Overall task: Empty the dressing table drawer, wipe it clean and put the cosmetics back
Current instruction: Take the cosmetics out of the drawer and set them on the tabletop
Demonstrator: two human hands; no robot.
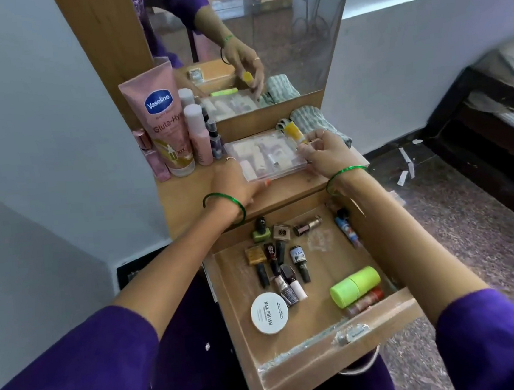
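Drawer (309, 350) open, cosmetics inside; right grip (323, 154) pinching yellow tube (295, 132), left (236, 184) flat.

A home bedroom: mirrored dressing table (286, 189) (cosmetics (167, 121) on top) beside a bed (502, 101).

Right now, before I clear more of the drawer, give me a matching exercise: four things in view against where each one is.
Things:
1. yellow tube
2. Vaseline tube
3. white nail polish tin
4. checked cloth

Places:
A. lying in the open drawer
B. standing at the tabletop's left, by the mirror
C. pinched in the right hand
D. bunched at the tabletop's right, behind the right hand

Pairs: 1-C, 2-B, 3-A, 4-D
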